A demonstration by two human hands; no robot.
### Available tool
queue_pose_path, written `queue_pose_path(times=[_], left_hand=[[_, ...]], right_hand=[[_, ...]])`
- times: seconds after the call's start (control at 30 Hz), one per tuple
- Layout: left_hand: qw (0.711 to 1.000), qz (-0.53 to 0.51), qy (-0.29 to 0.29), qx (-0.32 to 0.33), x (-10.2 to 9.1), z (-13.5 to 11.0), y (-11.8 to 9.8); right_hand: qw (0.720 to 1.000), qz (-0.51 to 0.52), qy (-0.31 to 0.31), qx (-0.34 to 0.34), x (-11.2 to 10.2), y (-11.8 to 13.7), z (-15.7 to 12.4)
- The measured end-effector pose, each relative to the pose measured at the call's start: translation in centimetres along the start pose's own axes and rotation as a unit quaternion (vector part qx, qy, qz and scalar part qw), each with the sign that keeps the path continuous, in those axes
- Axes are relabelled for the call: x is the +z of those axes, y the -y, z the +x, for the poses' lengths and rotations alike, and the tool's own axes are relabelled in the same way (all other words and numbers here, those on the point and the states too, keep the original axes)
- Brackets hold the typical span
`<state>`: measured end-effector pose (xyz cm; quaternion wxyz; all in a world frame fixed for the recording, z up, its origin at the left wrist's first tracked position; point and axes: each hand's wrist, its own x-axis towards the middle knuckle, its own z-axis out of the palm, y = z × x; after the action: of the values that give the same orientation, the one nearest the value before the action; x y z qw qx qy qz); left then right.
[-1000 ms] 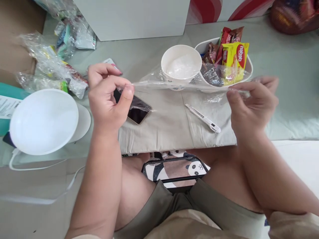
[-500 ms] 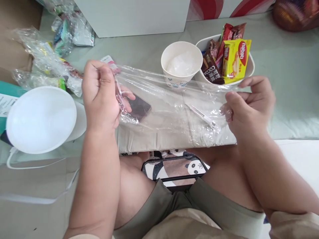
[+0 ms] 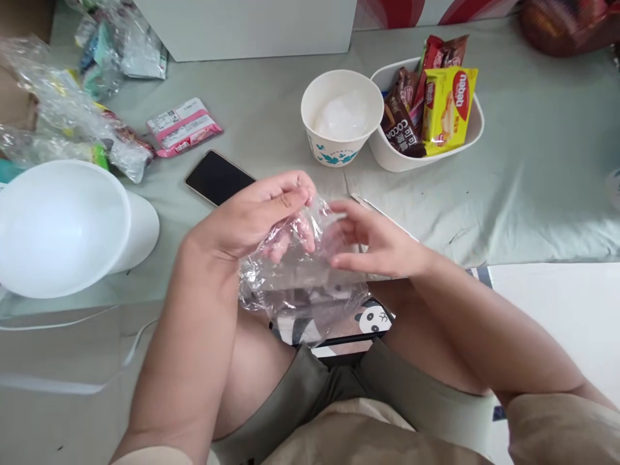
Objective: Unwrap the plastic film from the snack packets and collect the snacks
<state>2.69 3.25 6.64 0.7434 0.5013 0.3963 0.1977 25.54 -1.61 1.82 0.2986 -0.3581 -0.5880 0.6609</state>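
A crumpled sheet of clear plastic film [image 3: 303,284] hangs bunched between my two hands above my lap. My left hand [image 3: 256,216] is closed on its upper left part, fingers curled into the film. My right hand [image 3: 372,242] meets it from the right, fingers pressed into the same bunch with the thumb out. A dark phone [image 3: 217,177] lies on the grey-green cloth just beyond my left hand. A white utility knife [image 3: 372,208] is mostly hidden behind my right hand.
A paper cup [image 3: 341,116] holding crumpled plastic and a white tub [image 3: 467,132] of snack packets stand at the back. A pink packet [image 3: 184,126] lies at back left, plastic wrappers [image 3: 72,110] beyond it. A large white bowl [image 3: 61,226] sits left. A panda-print case [image 3: 353,326] rests between my knees.
The film was stretched wide between my hands; both hands have come together and gathered it into a crumpled bunch near my lap. The phone and knife lie uncovered.
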Motion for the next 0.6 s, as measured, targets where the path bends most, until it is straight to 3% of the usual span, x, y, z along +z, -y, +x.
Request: queue_pose_path(times=[0.07,0.17,0.27,0.37,0.47,0.6], left_hand=[[0.994,-0.059,-0.072,0.050,-0.2,0.5,0.3],[0.966,-0.166,-0.163,0.112,-1.0,1.3,1.2],[0.973,-0.182,-0.110,0.085,-1.1,1.7,2.4],[0.989,-0.139,-0.039,0.018,-0.2,2.2,3.3],[0.995,-0.077,-0.064,-0.014,0.6,2.7,3.7],[0.990,-0.021,-0.136,0.022,0.4,2.7,3.3]], right_hand=[[0.998,0.014,0.033,0.053,0.7,0.2,0.3],[0.995,0.051,-0.081,0.042,0.5,0.1,0.5],[0.978,0.054,-0.203,-0.001,-0.1,0.0,0.6],[0.963,0.048,-0.263,-0.030,-0.4,0.0,0.7],[0.960,0.044,-0.272,-0.043,-0.5,-0.2,0.6],[0.978,-0.002,-0.204,-0.030,-0.7,-0.5,0.1]])
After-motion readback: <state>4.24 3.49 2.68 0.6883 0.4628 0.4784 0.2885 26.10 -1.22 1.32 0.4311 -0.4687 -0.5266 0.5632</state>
